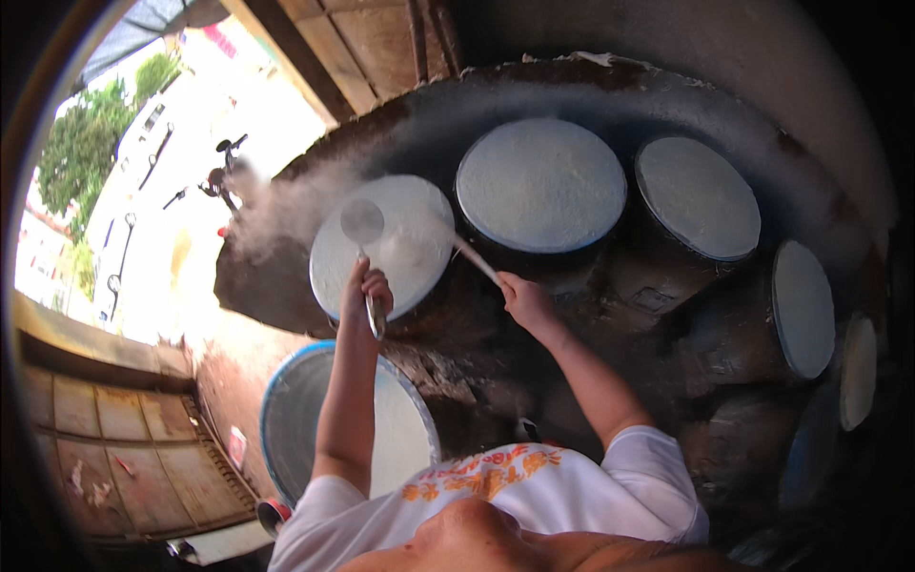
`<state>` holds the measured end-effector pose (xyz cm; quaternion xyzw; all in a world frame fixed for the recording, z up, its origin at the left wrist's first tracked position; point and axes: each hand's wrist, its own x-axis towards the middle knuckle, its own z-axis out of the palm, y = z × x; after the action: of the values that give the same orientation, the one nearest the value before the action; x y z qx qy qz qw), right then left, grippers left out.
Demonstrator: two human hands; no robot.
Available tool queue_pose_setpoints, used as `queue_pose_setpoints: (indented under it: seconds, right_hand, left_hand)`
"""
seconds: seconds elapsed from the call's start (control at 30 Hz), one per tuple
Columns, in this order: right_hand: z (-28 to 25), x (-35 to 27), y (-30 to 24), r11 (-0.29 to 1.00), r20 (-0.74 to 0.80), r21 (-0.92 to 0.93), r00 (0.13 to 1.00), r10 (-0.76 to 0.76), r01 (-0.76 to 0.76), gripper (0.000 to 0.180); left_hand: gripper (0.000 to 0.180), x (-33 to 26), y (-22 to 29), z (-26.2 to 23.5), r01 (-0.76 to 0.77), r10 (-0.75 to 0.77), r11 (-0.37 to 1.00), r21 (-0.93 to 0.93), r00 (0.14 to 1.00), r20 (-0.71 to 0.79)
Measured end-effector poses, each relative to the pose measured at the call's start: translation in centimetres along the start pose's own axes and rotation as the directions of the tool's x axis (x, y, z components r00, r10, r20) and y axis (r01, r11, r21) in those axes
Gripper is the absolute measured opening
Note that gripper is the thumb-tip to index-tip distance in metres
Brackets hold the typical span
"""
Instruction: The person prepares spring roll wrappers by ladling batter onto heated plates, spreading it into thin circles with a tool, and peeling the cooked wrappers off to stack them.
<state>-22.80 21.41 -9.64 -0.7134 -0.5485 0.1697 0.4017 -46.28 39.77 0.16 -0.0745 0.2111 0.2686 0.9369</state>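
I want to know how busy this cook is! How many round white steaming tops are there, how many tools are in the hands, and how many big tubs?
Round white cloth-covered steaming tops: 5
Handheld tools: 2, a round metal ladle in the left hand and a thin wooden stick in the right hand
Big blue-rimmed round tub of white batter: 1
Total: 8

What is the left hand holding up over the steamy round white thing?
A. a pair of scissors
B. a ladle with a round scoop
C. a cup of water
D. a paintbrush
B: the left hand grips the handle of a ladle whose round scoop hangs over the steaming white disc, while the right hand holds a thin stick beside it.
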Motion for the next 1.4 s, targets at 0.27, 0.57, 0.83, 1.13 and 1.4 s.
queue_pose_setpoints:
  seconds: [0.27,0.57,0.83,1.13,1.4]
  right_hand:
    - [9.5,-2.7,-4.8,0.935,-0.067,0.354,0.996,0.061,-0.033,0.025]
    - [5.0,-9.0,-4.3,0.862,0.513,0.422,0.858,0.030,-0.283,0.039]
    - [17.1,-15.4,-17.4,0.854,0.489,-0.520,0.811,0.320,-0.024,0.024]
    - [21.8,-20.9,-17.5,0.838,0.430,-0.503,0.780,0.455,-0.211,0.018]
    - [18.5,-26.8,-20.6,0.908,0.449,-0.272,0.793,0.412,-0.318,0.030]
  left_hand:
    - [0.040,3.4,-4.8,-8.2,-0.223,0.283,0.944,-0.242,0.926,0.248]
    - [0.044,-15.7,-4.7,-6.2,0.129,0.075,0.931,-0.341,0.848,0.524]
    - [0.043,-21.9,5.6,-30.6,0.066,0.330,0.797,0.601,0.786,-0.523]
    - [0.049,-16.5,-1.3,-36.3,-0.092,0.429,0.833,0.546,0.731,-0.531]
    - [0.006,-17.5,-6.2,-33.2,-0.288,0.207,0.933,-0.215,0.920,-0.333]
